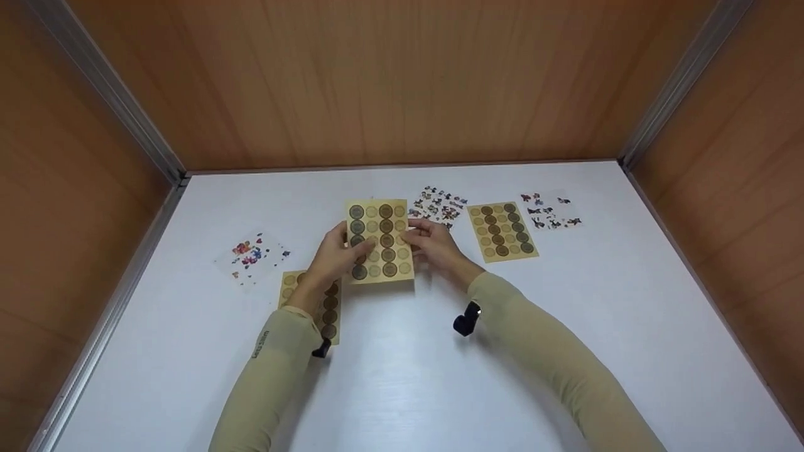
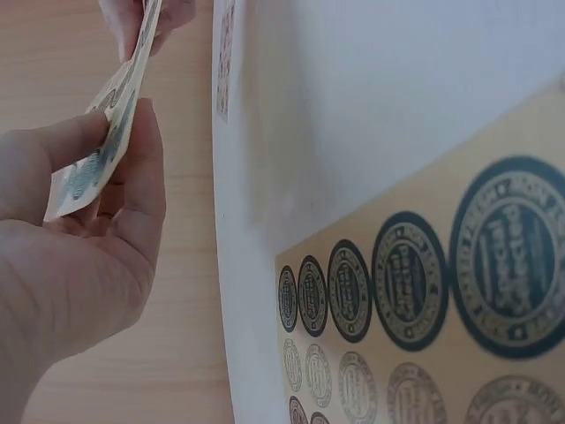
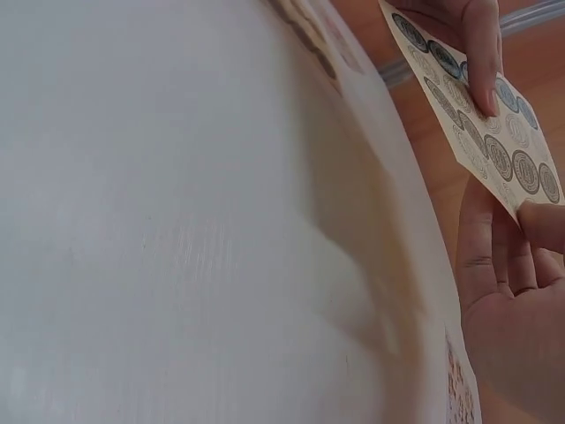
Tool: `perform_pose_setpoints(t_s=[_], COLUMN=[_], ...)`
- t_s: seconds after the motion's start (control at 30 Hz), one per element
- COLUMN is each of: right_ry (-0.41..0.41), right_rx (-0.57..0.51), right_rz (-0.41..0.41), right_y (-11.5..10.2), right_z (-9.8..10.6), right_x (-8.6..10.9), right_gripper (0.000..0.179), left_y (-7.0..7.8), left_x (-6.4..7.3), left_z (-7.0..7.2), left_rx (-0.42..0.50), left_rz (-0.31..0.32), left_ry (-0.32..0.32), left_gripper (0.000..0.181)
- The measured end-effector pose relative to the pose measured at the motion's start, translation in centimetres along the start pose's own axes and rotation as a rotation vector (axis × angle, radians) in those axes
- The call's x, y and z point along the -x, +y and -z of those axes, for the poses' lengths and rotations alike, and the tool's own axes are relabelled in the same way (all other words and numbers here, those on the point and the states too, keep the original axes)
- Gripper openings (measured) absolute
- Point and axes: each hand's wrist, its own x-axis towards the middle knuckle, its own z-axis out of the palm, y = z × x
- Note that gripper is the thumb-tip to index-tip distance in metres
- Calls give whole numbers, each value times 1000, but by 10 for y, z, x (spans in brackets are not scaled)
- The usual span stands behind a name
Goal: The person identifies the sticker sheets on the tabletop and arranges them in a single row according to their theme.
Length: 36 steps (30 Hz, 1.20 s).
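Observation:
Both hands hold one tan sheet of round stickers (image 1: 380,216) above the table, its printed face turned up. My left hand (image 1: 335,254) grips the left edge, thumb on the printed face and fingers behind. At the right edge my right hand (image 1: 435,243) pinches the sheet between thumb and fingers. In the left wrist view the held sticker sheet (image 2: 110,132) appears nearly edge-on. A second sticker sheet (image 1: 330,317) lies under the left forearm, partly hidden by it. Another sticker sheet (image 1: 502,232) lies to the right of the right hand.
Clear sheets with small colourful stickers lie about: one at the left (image 1: 251,254), one behind the right hand (image 1: 440,204), one at the far right (image 1: 549,210). Wooden panels (image 1: 402,81) with metal corner strips wall the white table (image 1: 402,389) at the back and sides.

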Motion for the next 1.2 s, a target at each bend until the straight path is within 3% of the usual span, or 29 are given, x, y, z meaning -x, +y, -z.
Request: perform_pose_setpoints(t_s=[0.23,0.43,0.67,0.9,1.1,1.2], right_ry=[-20,-37,-74,-113,-218,-267], right_rx=[2,68,146,265,275,372], right_rz=[4,-8,56,105,123,174], right_y=[-3,-2,-3,2,6,5], right_z=[7,12,19,27,33,34], right_x=[8,15,25,37,50,57], right_gripper=[35,42,64,62,75,81], left_y=[2,2,6,3,0,-1], left_x=[3,8,18,28,34,38], left_z=[2,3,3,-1,-6,-8], left_rx=[-24,-57,-97,-128,-141,-164], left_rz=[60,90,89,93,112,118], left_ry=[42,6,-27,-52,-71,-61], left_gripper=[52,56,52,48,51,54])
